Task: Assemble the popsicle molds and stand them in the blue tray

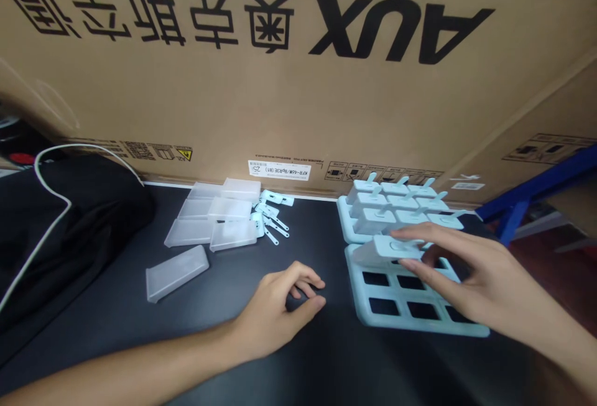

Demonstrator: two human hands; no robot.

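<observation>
My right hand (459, 263) pinches a pale blue ice pop mold (385, 249) by its lid, thumb on the near side and fingers on the far side. The mold sits over the far-left slot of the front tray (380, 320); how deep it goes in I cannot tell. My left hand (282, 309) rests on the table left of this tray, loosely curled, thumb apart, holding nothing. Behind, a second tray (345, 219) bears several capped molds (373, 221) with their stick handles upward. Part of the front tray is hidden behind my right hand.
Several translucent mold cups (231, 209) lie beside a pile of light blue stick lids (270, 213). One loose cup (177, 273) lies nearer me. A large cardboard box (289, 101) stands behind the table (224, 306). At left are black fabric (88, 213) and a white cable (63, 198).
</observation>
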